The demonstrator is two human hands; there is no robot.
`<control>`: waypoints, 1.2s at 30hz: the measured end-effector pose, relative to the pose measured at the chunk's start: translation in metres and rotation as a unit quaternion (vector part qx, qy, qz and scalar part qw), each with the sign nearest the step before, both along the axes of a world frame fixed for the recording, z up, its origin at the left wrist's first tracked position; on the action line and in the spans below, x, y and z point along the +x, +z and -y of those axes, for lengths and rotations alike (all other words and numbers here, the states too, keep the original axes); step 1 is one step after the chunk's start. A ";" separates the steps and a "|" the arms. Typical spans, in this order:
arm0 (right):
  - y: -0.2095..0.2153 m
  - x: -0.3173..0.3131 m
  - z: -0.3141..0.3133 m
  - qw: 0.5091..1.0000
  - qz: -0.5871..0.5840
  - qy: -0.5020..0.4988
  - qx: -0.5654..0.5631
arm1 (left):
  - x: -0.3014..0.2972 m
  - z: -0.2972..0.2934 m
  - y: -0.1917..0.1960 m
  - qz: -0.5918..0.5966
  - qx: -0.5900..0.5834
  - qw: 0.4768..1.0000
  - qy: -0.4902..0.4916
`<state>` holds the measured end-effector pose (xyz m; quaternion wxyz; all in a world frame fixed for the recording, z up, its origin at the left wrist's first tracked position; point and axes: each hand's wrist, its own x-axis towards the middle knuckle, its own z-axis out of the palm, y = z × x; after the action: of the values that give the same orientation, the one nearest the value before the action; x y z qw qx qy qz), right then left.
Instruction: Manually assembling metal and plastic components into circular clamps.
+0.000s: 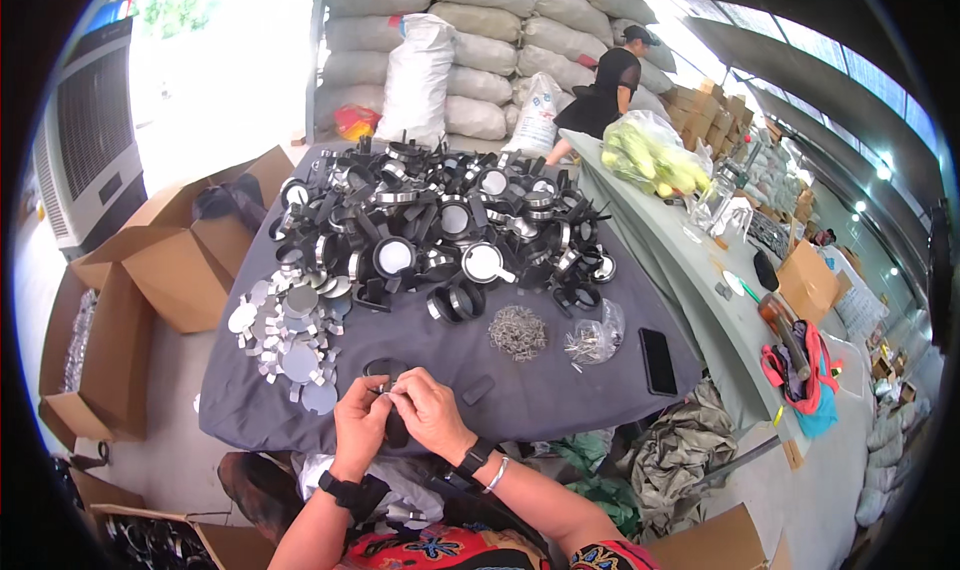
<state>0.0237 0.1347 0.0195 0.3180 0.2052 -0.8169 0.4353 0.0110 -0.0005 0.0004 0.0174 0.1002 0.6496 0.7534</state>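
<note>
My left hand and my right hand meet at the near edge of a grey-covered table, both pinching a small black round part with a handle hanging below. A silver piece sits between my fingertips. A big heap of black ring-shaped parts with mirror discs fills the far half of the table. Loose round silver discs lie to my left. A small mound of metal screws lies ahead to the right.
A clear bag of small metal bits and a black phone lie at the right. Open cardboard boxes stand left. A person in black stands by stacked sacks. A long pale table runs along the right.
</note>
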 end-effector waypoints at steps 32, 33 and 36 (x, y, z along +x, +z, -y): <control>-0.011 0.017 0.009 0.992 0.068 -0.025 -0.102 | -0.004 -0.003 0.001 0.011 0.020 1.000 0.014; -0.013 0.019 0.010 0.992 0.065 -0.039 -0.105 | -0.003 -0.003 0.001 0.012 0.012 1.000 0.017; -0.016 0.018 0.011 0.991 0.057 -0.043 -0.116 | -0.004 -0.004 0.004 0.014 0.007 1.000 0.016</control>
<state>0.0416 0.1242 0.0039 0.3110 0.1066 -0.7857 0.5240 0.0071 0.0032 0.0039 0.0142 0.0792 0.6456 0.7594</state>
